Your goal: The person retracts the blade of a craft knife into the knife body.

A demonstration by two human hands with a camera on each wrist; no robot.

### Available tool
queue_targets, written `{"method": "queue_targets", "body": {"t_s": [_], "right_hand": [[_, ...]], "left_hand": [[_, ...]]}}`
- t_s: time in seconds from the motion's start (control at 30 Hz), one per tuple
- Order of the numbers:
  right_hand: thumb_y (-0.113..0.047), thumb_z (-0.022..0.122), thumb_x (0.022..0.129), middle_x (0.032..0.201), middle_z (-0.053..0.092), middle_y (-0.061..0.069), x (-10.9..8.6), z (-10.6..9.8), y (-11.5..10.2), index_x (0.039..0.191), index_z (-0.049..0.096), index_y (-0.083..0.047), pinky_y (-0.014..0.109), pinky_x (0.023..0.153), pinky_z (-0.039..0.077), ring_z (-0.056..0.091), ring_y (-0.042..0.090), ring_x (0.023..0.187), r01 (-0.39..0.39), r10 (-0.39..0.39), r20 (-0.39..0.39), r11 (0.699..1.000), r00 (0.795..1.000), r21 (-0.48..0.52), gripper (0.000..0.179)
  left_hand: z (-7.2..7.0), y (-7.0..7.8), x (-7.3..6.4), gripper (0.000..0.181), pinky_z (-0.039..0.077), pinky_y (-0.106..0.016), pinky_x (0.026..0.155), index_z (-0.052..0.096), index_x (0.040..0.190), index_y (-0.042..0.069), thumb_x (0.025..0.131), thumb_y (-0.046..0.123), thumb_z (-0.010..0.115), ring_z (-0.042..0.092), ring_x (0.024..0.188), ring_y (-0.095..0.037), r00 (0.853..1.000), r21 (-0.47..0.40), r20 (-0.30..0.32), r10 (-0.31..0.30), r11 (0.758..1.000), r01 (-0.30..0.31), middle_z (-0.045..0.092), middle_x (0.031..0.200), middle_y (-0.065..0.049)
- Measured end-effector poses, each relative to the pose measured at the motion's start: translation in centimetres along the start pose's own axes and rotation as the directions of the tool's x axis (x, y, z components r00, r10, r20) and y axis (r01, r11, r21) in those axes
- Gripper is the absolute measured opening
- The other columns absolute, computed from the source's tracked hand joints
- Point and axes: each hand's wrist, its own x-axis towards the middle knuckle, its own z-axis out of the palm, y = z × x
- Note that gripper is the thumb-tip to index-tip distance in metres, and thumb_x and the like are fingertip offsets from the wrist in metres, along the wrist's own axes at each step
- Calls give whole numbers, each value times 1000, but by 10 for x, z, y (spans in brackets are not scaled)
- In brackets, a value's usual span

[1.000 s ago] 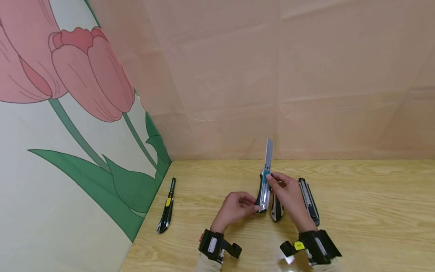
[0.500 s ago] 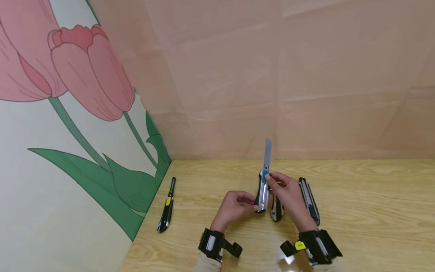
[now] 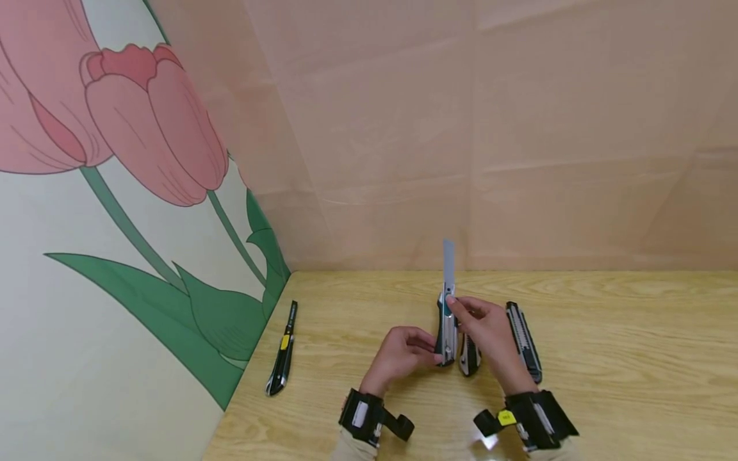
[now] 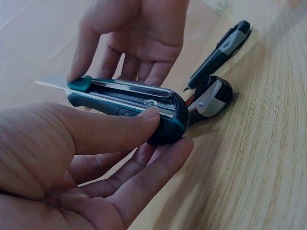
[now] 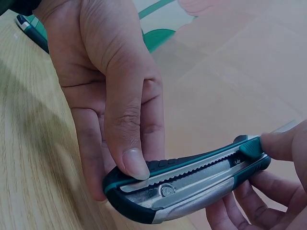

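A box cutter [image 3: 446, 339] with a silver and dark teal body stands nearly upright between both hands, its long blade [image 3: 448, 262] extended upward. My left hand [image 3: 400, 351] pinches the butt end, its thumb on the metal face in the left wrist view. Higher up, my right hand [image 3: 489, 330] holds the head end; the thumb presses the teal slider [image 5: 250, 147], seen in the right wrist view. Just right of it on the table lies a smaller black and grey cutter [image 3: 469, 358], partly behind the right hand.
Beyond the right hand lies a black cutter with a grey strip [image 3: 523, 339]. A black cutter with a yellow slider [image 3: 280, 355] rests near the left edge of the wooden table [image 3: 634, 358]. A pinkish-brown sheet [image 3: 576, 128] and a tulip-printed panel [image 3: 144, 224] stand behind.
The blade tip has swung left and the box cutter now stands straighter and slightly lower. Both hands have kept their hold on it. The other cutters have not moved.
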Motion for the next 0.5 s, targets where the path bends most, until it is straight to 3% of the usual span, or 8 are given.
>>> {"method": "queue_targets", "body": {"t_s": [0.5], "right_hand": [[-61, 59, 80, 107, 65, 8, -1, 9, 1, 116, 67, -15, 31, 66, 54, 56, 20, 85, 22, -27, -98, 999, 995, -47, 59]], "left_hand": [[1, -5, 1, 24, 58, -30, 66, 69, 92, 6, 70, 7, 80, 68, 72, -14, 1000, -12, 7, 9, 1000, -9, 72, 87, -12]]}}
